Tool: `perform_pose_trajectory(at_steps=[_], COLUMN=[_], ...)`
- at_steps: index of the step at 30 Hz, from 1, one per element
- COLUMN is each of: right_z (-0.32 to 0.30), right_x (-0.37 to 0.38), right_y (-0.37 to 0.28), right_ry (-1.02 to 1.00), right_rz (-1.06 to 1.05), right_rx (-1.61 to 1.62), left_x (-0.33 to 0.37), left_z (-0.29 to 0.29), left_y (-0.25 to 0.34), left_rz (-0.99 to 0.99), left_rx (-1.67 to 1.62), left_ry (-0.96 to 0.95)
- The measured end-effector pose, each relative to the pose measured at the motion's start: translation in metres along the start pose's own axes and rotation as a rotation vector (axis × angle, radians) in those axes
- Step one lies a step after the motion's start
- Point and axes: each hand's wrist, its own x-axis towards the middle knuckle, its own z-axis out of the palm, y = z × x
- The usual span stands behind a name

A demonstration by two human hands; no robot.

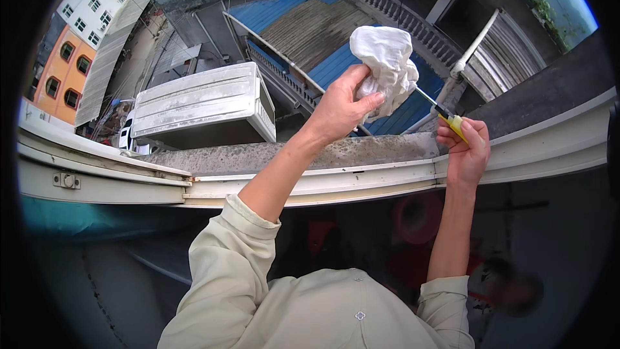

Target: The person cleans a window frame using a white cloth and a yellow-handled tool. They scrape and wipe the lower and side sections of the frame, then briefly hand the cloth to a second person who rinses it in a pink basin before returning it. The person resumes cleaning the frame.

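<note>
Out past the window sill, my left hand (345, 103) is closed on a crumpled white cloth (382, 52), with the thumb and fingers gripping its lower left side. My right hand (466, 145) is wrapped round the yellow and black handle of a screwdriver (454, 124). Its thin metal shaft points up and left to the cloth. The far end of the shaft is hidden in or behind the cloth; I cannot tell which. Both forearms reach over the pale window track (310, 189).
A weathered white box-shaped unit (200, 98) with slatted edges stands outside at the left. Beyond the rough concrete ledge (245, 158) lie blue and brown roofing (303, 32) and a balustrade (394, 10) below. Teal fabric (84, 220) hangs inside at left; a pink round object (418, 218) is below.
</note>
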Motion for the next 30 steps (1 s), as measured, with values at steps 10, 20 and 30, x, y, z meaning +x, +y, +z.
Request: perform_pose_trajectory(at_steps=[10, 20, 30], right_z=[-0.034, -0.004, -0.045], right_x=[-0.066, -0.109, -0.119], right_y=[-0.056, -0.024, -0.061], right_ry=[0.129, -0.013, 0.207], right_rz=[-0.464, -0.107, -0.161], right_rx=[0.056, -0.384, -0.84], left_x=[-0.041, -0.042, -0.095], left_z=[-0.007, 0.042, 0.011], left_y=[0.078, 0.11, 0.068], left_rz=[0.097, 0.291, -0.473], left_rx=[-0.011, -0.158, 0.185], left_ry=[-0.236, -0.455, -0.274])
